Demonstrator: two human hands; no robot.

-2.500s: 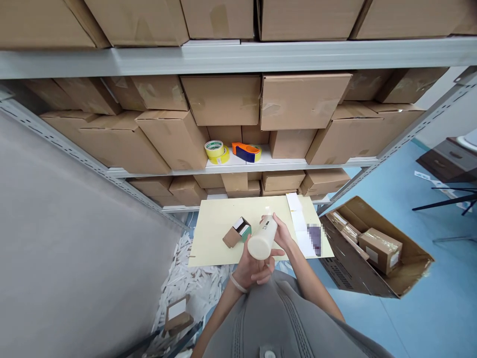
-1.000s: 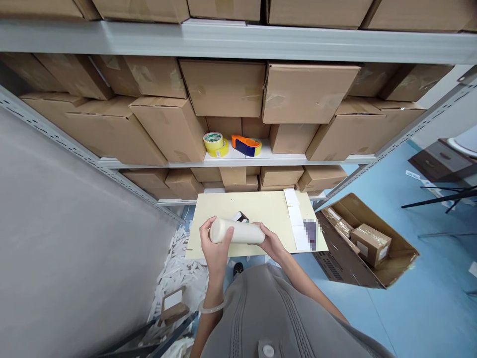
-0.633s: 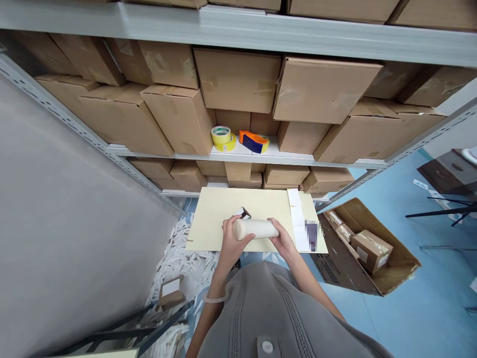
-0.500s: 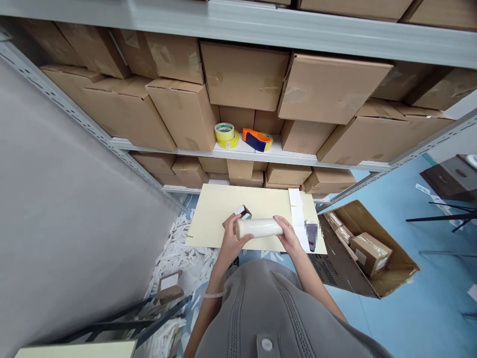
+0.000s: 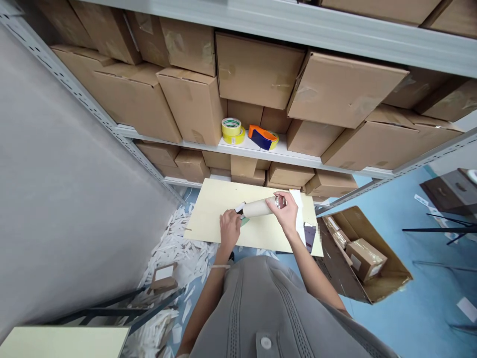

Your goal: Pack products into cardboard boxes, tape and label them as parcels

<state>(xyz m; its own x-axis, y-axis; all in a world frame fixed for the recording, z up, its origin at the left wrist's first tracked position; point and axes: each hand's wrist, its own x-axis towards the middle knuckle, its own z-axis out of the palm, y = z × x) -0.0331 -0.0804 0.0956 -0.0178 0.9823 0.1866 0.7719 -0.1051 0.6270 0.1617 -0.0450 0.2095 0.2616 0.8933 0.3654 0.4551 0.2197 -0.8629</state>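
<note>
Our cream plastic bottle [image 5: 260, 207] lies nearly level over the pale yellow board [image 5: 212, 209], its left end at the mouth of a small cardboard box [image 5: 242, 218]. We cannot tell how far it enters, but most of its length lies outside, and the box's white flap [image 5: 240, 207] stands open. Our right hand [image 5: 283, 211] curls round the bottle's right end, fingers slightly spread. Our left hand [image 5: 230, 229] sits just nearer, fingers pressed together beside the box; whether they touch it we cannot tell. To the right lies a white paper strip [image 5: 298, 214]. Farther off, tape rolls [image 5: 231, 130] and a tape dispenser [image 5: 263, 137] sit on the shelf [image 5: 208, 144], and an open carton [image 5: 383, 291] holds a taped parcel [image 5: 365, 259].
</note>
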